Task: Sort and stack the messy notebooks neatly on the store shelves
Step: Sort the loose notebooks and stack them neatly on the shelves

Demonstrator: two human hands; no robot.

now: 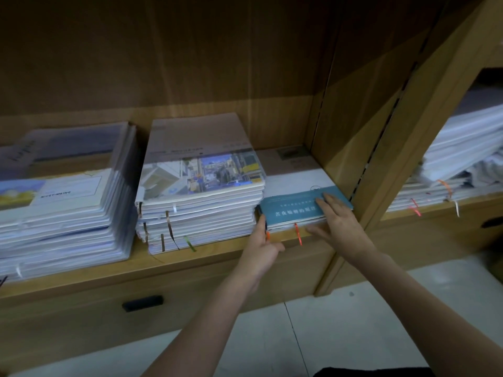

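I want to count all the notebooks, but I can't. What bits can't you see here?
Head view:
- Low stack under the teal-banded notebook: right hand and left hand cover its front edge.
- Left stack: cut off by the picture's left edge, blurred.
- Messy pile in the next bay: cut off at the right edge.
- Cover text: too small.

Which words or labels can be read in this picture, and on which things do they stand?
"NICE TIMEING", roughly, partly blurred: top notebook of the left stack.
White Chinese characters on the teal notebook: too blurred to read surely.
Small print on the middle stack's top cover: unreadable.
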